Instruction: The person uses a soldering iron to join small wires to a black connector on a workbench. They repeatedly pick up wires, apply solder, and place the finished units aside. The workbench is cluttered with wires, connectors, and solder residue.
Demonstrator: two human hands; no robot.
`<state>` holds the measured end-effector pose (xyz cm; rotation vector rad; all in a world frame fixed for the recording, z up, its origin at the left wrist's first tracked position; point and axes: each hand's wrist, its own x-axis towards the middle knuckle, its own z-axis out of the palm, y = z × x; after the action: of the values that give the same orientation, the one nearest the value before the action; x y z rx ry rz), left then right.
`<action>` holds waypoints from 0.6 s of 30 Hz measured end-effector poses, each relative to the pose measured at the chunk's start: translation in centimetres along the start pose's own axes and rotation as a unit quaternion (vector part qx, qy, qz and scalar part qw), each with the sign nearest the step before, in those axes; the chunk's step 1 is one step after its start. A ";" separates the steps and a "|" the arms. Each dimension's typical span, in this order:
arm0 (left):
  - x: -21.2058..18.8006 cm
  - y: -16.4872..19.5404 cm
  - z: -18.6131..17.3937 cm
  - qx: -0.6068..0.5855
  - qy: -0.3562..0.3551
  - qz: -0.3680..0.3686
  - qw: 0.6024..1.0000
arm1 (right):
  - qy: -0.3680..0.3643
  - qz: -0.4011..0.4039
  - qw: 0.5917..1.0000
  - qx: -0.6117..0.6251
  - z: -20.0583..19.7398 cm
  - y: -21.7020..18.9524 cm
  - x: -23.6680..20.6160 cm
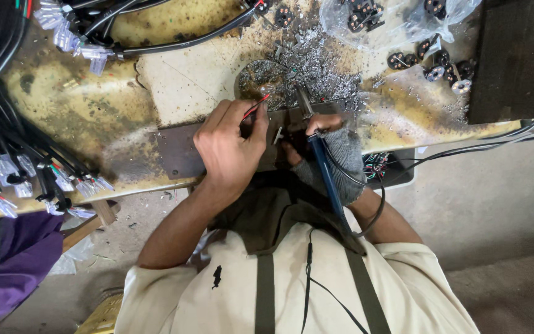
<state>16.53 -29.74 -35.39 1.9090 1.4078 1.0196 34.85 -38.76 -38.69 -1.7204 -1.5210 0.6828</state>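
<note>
My left hand (228, 148) pinches thin red and black wires (256, 108) over a dark metal plate (174, 148) at the bench edge. My right hand (332, 151), in a grey fingerless glove, grips a blue-handled soldering iron (322, 164) whose metal tip (304, 102) points away from me, towards the wires. A small metal part (277, 134) lies on the plate between my two hands. The iron's black cord (375, 207) loops back past my right forearm.
Solder scraps (316, 68) litter the stained yellow bench (81, 105). Black cable bundles with clear-bagged ends (26, 173) hang at the left. Round black connectors (431, 59) and a plastic bag (397, 18) lie top right, beside a dark block (514, 55).
</note>
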 end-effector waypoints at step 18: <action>-3.4 0.6 -0.8 -0.124 -0.099 -0.018 0.987 | 0.050 0.015 0.994 0.091 -1.6 1.1 -3.0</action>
<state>15.64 -33.18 -35.28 1.7426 1.1423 0.9127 36.32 -41.99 -38.85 -1.6185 -1.3244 0.7159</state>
